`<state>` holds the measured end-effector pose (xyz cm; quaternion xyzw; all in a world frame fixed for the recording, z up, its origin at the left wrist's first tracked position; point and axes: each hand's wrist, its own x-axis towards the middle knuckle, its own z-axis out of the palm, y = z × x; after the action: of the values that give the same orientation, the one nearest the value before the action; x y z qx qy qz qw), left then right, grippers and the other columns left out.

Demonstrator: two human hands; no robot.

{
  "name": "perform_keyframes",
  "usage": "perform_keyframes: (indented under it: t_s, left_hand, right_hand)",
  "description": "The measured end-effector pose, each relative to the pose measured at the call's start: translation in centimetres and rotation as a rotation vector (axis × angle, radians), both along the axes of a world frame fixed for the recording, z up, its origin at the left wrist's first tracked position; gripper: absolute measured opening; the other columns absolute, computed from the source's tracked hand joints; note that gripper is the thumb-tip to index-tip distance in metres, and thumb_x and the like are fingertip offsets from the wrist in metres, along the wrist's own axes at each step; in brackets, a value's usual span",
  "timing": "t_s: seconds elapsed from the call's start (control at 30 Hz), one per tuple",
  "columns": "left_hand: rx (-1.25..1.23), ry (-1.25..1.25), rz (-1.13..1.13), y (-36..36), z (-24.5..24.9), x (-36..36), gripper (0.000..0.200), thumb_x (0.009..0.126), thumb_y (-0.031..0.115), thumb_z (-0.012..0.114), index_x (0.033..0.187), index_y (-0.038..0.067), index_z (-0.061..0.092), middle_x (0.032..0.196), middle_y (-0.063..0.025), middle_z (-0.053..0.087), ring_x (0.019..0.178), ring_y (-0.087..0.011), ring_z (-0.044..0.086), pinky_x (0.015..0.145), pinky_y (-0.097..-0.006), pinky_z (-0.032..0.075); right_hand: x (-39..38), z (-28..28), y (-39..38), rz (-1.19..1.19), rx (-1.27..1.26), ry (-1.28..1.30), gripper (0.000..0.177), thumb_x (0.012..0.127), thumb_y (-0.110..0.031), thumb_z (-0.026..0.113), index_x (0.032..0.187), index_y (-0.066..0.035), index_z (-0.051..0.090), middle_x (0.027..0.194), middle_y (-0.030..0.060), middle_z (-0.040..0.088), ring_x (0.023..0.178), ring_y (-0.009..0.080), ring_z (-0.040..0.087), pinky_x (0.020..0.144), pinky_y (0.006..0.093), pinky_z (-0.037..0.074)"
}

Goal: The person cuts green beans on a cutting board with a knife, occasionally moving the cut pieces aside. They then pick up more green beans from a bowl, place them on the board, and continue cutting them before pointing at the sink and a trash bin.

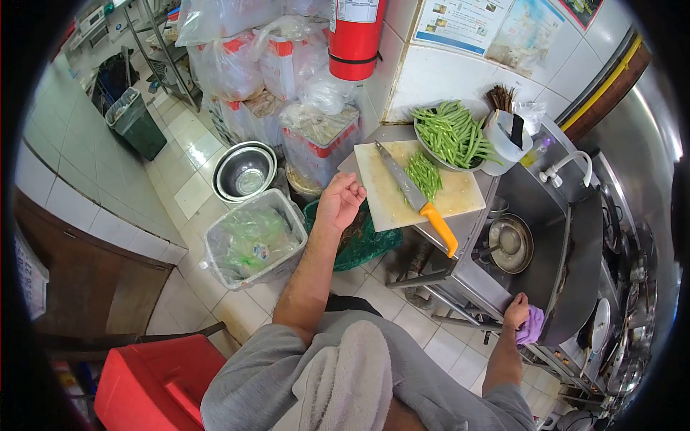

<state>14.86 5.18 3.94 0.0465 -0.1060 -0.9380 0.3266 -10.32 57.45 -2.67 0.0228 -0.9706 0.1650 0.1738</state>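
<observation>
My left hand (341, 205) is raised beside the near left corner of the white cutting board (388, 205), palm turned up, fingers loosely curled, and nothing visible in it. On the board lies a knife (402, 178) with an orange handle, its handle jutting over the near edge. Cut green beans (424, 177) are heaped beside the blade. Behind them, whole green beans (453, 129) overfill a metal bowl (467, 167). At the sink's front edge, my right hand (516, 312) is closed by a purple cloth (531, 325); its fingertips are partly hidden.
The metal sink (535, 197) holds a pan (519, 244) with a ladle, under a white faucet (568, 167). A lined bin (251, 237), steel bowls (244, 172) and bagged containers (320, 140) stand on the floor at left. A red box (154, 384) is close by.
</observation>
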Motion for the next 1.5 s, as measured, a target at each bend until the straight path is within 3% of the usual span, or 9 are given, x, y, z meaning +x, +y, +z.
perform_keyframes:
  t_s: [0.3, 0.57, 0.7, 0.9, 1.1, 1.17, 1.27, 1.37, 1.5]
  left_hand:
    - [-0.024, -0.066, 0.053, 0.4, 0.9, -0.1, 0.017, 0.083, -0.001, 0.059, 0.073, 0.009, 0.049, 0.069, -0.0017, 0.055, 0.068, -0.0137, 0.055, 0.069, -0.0307, 0.049]
    - [-0.125, -0.012, -0.029, 0.3, 0.6, -0.1, 0.018, 0.084, 0.002, 0.058, 0.072, 0.013, 0.049, 0.067, 0.0005, 0.054, 0.065, -0.0117, 0.053, 0.103, -0.0562, 0.036]
    - [-0.133, -0.067, -0.040, 0.6, 0.9, -0.7, 0.019, 0.084, 0.001, 0.057, 0.072, 0.013, 0.049, 0.065, 0.0011, 0.054, 0.065, -0.0117, 0.053, 0.103, -0.0587, 0.035]
    - [-0.174, -0.124, -0.056, 0.7, 0.8, -1.6, 0.019, 0.083, 0.001, 0.058, 0.072, 0.013, 0.048, 0.066, 0.0012, 0.055, 0.065, -0.0117, 0.055, 0.101, -0.0544, 0.039]
    - [-0.365, -0.448, 0.044, 2.5, -1.5, -4.4, 0.021, 0.081, -0.002, 0.064, 0.084, 0.011, 0.047, 0.072, 0.0007, 0.054, 0.065, -0.0097, 0.054, 0.084, -0.0313, 0.048]
    - [-0.498, -0.528, 0.060, 2.6, -3.6, -5.5, 0.019, 0.081, 0.002, 0.066, 0.092, 0.008, 0.051, 0.085, -0.0024, 0.055, 0.078, -0.0122, 0.055, 0.081, -0.0260, 0.046]
    - [-1.041, -0.861, 0.375, 3.2, -3.4, -6.7, 0.035, 0.086, 0.015, 0.065, 0.113, 0.000, 0.050, 0.122, -0.0131, 0.042, 0.113, -0.0241, 0.044, 0.097, -0.0369, 0.038]
    - [-1.178, -0.894, 0.551, 3.9, -3.8, -8.9, 0.042, 0.090, 0.021, 0.060, 0.124, 0.001, 0.045, 0.129, -0.0176, 0.039, 0.121, -0.0300, 0.040, 0.106, -0.0420, 0.028]
    - [-1.257, -0.949, 0.582, 5.6, -2.6, -10.8, 0.050, 0.095, 0.027, 0.053, 0.134, 0.002, 0.038, 0.139, -0.0211, 0.033, 0.131, -0.0343, 0.030, 0.110, -0.0431, 0.022]
  right_hand:
    - [0.1, 0.0, -0.1, 0.003, -0.021, 0.007, 0.030, 0.092, -0.027, 0.052, 0.107, -0.004, 0.065, 0.098, 0.0180, 0.067, 0.088, 0.0362, 0.065, 0.076, 0.0419, 0.051]
    - [0.0, -0.1, 0.0, 0.006, -0.007, 0.014, 0.030, 0.092, -0.027, 0.052, 0.106, -0.004, 0.065, 0.098, 0.0186, 0.067, 0.088, 0.0373, 0.064, 0.076, 0.0430, 0.050]
    - [0.1, -0.1, -0.1, 0.018, -0.030, 0.033, 0.030, 0.092, -0.027, 0.051, 0.105, -0.004, 0.065, 0.098, 0.0189, 0.066, 0.088, 0.0378, 0.064, 0.075, 0.0436, 0.050]
    - [0.2, 0.0, -0.3, -0.017, -0.065, 0.063, 0.026, 0.090, -0.023, 0.054, 0.103, -0.003, 0.066, 0.097, 0.0194, 0.067, 0.088, 0.0370, 0.064, 0.077, 0.0427, 0.051]
    - [0.3, -0.5, -0.2, 0.045, -0.046, 0.172, 0.026, 0.089, -0.019, 0.055, 0.107, -0.002, 0.064, 0.097, 0.0186, 0.066, 0.090, 0.0360, 0.062, 0.081, 0.0419, 0.049]
    - [1.4, 1.0, -1.4, 0.038, -0.036, 0.108, 0.029, 0.086, -0.018, 0.059, 0.110, -0.002, 0.062, 0.098, 0.0177, 0.064, 0.092, 0.0360, 0.060, 0.084, 0.0413, 0.047]
    - [3.0, 4.1, -7.6, 0.374, -0.159, 0.241, 0.034, 0.083, -0.015, 0.063, 0.114, -0.003, 0.059, 0.105, 0.0160, 0.058, 0.098, 0.0343, 0.054, 0.087, 0.0411, 0.043]
    - [6.2, 8.4, -17.6, 0.707, -0.345, 0.036, 0.047, 0.079, -0.020, 0.069, 0.123, -0.008, 0.056, 0.113, 0.0157, 0.054, 0.108, 0.0322, 0.049, 0.093, 0.0422, 0.039]
    - [6.1, 9.3, -25.5, 0.908, -0.137, -0.181, 0.066, 0.077, -0.026, 0.074, 0.134, -0.011, 0.044, 0.123, 0.0197, 0.047, 0.109, 0.0354, 0.049, 0.093, 0.0425, 0.041]
